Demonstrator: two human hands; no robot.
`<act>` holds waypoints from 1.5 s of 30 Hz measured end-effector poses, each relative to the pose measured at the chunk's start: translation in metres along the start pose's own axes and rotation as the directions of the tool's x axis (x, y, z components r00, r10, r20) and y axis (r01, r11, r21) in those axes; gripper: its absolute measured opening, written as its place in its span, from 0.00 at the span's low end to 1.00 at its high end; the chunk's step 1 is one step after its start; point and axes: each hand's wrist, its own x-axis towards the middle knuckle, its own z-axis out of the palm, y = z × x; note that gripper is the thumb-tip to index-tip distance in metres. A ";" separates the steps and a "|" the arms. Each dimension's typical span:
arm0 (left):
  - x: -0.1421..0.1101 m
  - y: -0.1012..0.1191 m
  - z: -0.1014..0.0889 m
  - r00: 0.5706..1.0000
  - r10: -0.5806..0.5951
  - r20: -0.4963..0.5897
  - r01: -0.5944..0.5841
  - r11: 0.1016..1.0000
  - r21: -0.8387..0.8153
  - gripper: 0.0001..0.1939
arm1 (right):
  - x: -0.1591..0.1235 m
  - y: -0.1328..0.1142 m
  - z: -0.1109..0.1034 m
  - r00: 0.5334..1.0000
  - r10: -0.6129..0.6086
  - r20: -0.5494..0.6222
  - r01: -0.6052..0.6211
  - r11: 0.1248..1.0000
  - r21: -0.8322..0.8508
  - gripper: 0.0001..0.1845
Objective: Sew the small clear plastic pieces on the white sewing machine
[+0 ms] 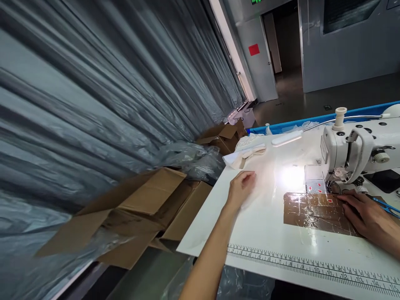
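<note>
My left hand (241,187) is over the left part of the white sewing table (259,227), its fingers curled closed. Whether anything is inside them is hidden. Just beyond it lies a folded white and cream cloth (245,156). My right hand (364,210) rests, fingers stretched out, on a brown, tape-covered sheet (312,212) in front of the sewing machine (350,146). Its fingertips are close to the presser foot and needle area (331,187); no held thing shows there. Blue-handled scissors or snips (387,206) lie beside this hand.
A printed ruler (306,266) runs along the table's front edge. A white-handled tool (286,138) lies toward the back. Open cardboard boxes (153,191) and clear plastic bags (193,160) stand left of the table, by a grey curtain (103,83). A blue edge (281,126) borders the far side.
</note>
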 end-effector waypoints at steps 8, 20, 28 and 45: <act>-0.004 0.007 -0.002 0.997 0.021 0.073 -0.027 0.997 0.075 0.06 | 0.001 -0.003 -0.005 0.999 -0.025 0.023 0.025 0.999 -0.029 0.23; 0.007 0.014 0.009 0.994 0.083 0.068 -0.086 0.995 0.046 0.07 | -0.002 0.003 0.009 1.000 -0.001 -0.025 0.001 1.000 -0.008 0.24; -0.007 0.034 -0.006 0.998 0.059 -0.028 -0.059 0.998 -0.001 0.14 | 0.001 -0.003 -0.006 1.000 -0.007 0.009 0.007 0.999 -0.045 0.23; -0.025 0.081 0.004 0.790 0.448 0.418 -0.537 0.835 0.120 0.15 | 0.009 -0.038 -0.028 0.940 -0.333 -0.076 0.341 0.928 0.152 0.15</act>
